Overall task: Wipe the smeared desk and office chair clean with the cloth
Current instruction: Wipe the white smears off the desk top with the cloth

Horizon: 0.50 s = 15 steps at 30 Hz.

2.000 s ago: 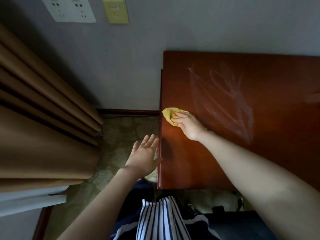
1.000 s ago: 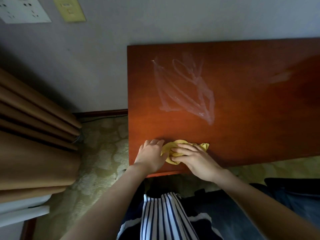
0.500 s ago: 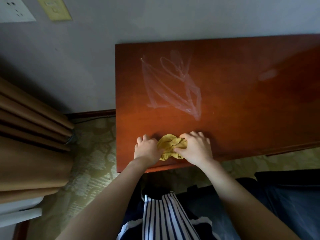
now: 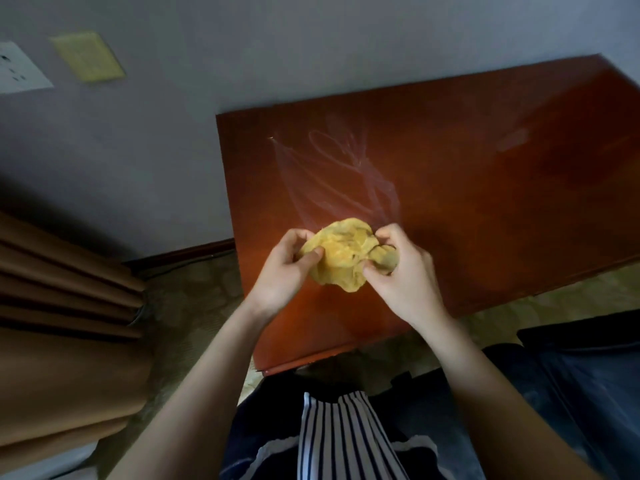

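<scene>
A crumpled yellow cloth (image 4: 344, 256) is held up above the near left part of the reddish-brown desk (image 4: 467, 216). My left hand (image 4: 285, 271) pinches its left edge with thumb and fingers. My right hand (image 4: 403, 275) grips its right side, fingers curled into the folds. Whitish smear marks (image 4: 346, 171) loop across the desk top just beyond the cloth, and a fainter smear (image 4: 512, 140) lies further right. A dark chair seat (image 4: 588, 382) shows at the lower right.
The desk stands against a grey wall (image 4: 277, 46) with a white socket plate (image 4: 15, 69) and a yellow switch plate (image 4: 86, 57). Brown curtains (image 4: 59, 306) hang at the left. Patterned carpet (image 4: 194, 296) lies between curtains and desk.
The cloth was pressed on the desk's near edge under both hands half a second ago. Now both hands have lifted it off the surface and spread it between them.
</scene>
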### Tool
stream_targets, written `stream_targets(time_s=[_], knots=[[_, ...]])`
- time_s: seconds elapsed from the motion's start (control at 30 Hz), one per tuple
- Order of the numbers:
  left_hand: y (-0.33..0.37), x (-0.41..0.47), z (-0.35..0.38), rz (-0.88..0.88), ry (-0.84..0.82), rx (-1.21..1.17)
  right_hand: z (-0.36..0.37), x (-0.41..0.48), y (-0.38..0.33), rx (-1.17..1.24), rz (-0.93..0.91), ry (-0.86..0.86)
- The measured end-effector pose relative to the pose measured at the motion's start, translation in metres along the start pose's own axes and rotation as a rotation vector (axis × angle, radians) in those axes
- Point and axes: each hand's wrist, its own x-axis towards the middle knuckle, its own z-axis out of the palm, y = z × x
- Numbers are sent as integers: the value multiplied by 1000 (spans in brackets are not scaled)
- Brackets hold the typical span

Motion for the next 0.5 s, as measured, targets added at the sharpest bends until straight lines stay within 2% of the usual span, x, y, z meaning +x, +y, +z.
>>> stream_targets(time_s=[0.13, 0.23, 0.37, 0.5], knots=[[-1, 1, -23, -17, 7, 78, 13, -3, -18, 254, 216, -94], [-9, 1, -38, -15, -21, 127, 27, -12, -23, 344, 310, -67], [-17, 2, -40, -2, -65, 230, 27, -25, -27, 244, 364, 137], [-21, 8, -36, -14, -135, 261, 3, -31, -24, -82, 404, 364]])
